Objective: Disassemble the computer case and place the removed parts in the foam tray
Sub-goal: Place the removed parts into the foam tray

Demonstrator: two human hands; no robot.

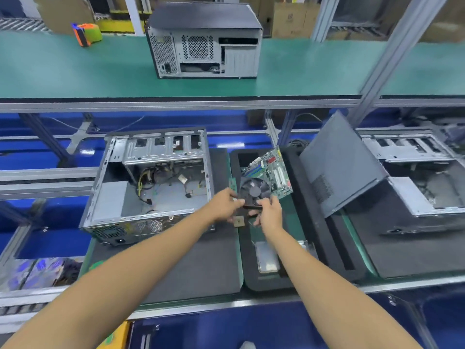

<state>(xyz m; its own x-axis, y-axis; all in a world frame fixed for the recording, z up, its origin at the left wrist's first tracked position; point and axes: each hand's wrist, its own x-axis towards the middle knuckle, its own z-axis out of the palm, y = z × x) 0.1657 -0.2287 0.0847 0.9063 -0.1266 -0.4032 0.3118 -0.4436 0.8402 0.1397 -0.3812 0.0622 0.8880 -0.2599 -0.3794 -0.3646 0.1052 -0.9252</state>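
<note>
The opened computer case (151, 187) lies on its side on a dark mat, its inside showing loose cables. To its right stands the black foam tray (266, 280). Above the tray I hold a green motherboard (275, 170) with a round black cooler fan (254, 190) on it. My left hand (226, 204) grips the fan's left edge and my right hand (269, 212) grips its lower right edge. A small square chip (239, 221) shows just under my hands. A silver drive (267, 258) lies in the tray's near slot, partly hidden by my right forearm.
A dark side panel (339, 167) leans tilted at the right of the tray. Another open case (422, 177) lies at far right. A closed case (203, 41) stands on the upper green shelf, with a tape roll (86, 34) at its left.
</note>
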